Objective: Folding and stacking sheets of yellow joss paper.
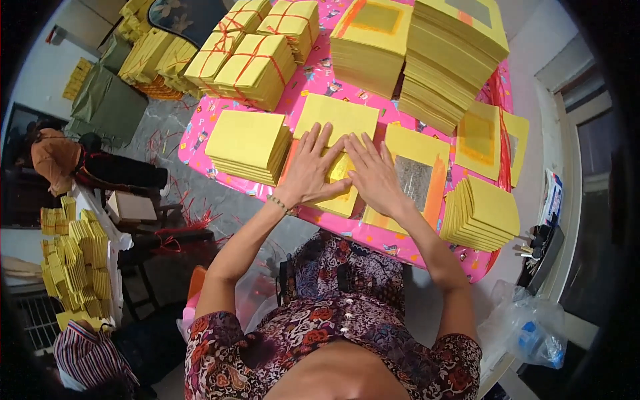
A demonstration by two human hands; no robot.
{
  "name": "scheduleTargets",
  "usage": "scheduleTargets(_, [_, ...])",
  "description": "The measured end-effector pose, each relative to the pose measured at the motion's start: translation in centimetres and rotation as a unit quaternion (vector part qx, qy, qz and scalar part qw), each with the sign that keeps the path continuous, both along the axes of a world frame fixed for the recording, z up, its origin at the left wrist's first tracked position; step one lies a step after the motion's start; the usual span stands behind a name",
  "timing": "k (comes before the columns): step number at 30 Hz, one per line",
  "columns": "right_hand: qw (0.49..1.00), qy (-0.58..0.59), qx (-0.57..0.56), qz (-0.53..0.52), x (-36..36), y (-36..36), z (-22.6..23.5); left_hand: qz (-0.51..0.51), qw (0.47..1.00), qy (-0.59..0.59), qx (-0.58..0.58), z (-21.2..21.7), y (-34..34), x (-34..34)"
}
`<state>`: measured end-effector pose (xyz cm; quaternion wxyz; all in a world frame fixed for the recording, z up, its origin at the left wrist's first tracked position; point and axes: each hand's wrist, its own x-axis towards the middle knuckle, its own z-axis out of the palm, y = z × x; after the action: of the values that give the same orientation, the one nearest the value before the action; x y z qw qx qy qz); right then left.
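Observation:
My left hand (308, 170) lies flat with its fingers spread on a yellow paper sheet (343, 115). Beside it my right hand (375, 175) presses flat on the same sheet, its fingertips close to the left ones. Between the palms a shiny gold patch (342, 175) shows on the paper; the hands cover part of it. Right of my right hand lies another yellow sheet with a silver patch (415, 179) and orange edging. A stack of folded yellow paper (245, 137) is left of my left hand, and a fanned stack (487, 208) sits at the table's right.
The pink patterned table (310, 79) carries bundles tied with red string (257, 63) at the far left and tall paper stacks (447, 67) at the back. Two people, one in an orange top (57, 157), are at the left. A plastic bag (527, 327) is at lower right.

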<state>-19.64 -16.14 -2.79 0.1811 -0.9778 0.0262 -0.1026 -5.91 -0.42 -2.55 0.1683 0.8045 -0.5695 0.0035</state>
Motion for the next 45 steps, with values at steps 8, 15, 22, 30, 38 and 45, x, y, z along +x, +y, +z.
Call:
scheduleTargets(8, [0.999, 0.042, -0.018, 0.009, 0.0, -0.3, -0.3, -0.009, 1.000, 0.016, -0.023, -0.2, 0.3, 0.6])
scheduleTargets(15, [0.999, 0.035, -0.039, 0.003, -0.1, -0.2, -0.1, 0.048, 0.998, -0.032, -0.005, -0.5, 1.1, -0.2])
scheduleTargets(22, [0.995, 0.031, -0.096, -0.003, 0.1, 0.5, 0.3, 0.043, 0.999, -0.004, -0.016, -0.3, 1.2, -0.1])
scheduleTargets(30, [0.991, 0.055, -0.120, -0.005, 0.3, 0.5, 0.4, 0.088, 0.996, -0.007, -0.031, -0.8, 1.6, -0.5])
scheduleTargets(38, [0.995, 0.045, -0.091, -0.002, 0.2, 0.2, 0.1, 0.086, 0.996, -0.008, -0.038, -1.1, 1.5, -0.3])
scheduleTargets(45, [0.994, 0.055, -0.096, -0.001, 0.7, -0.1, 0.6, 0.094, 0.994, -0.012, -0.053, -1.6, 1.4, -0.5])
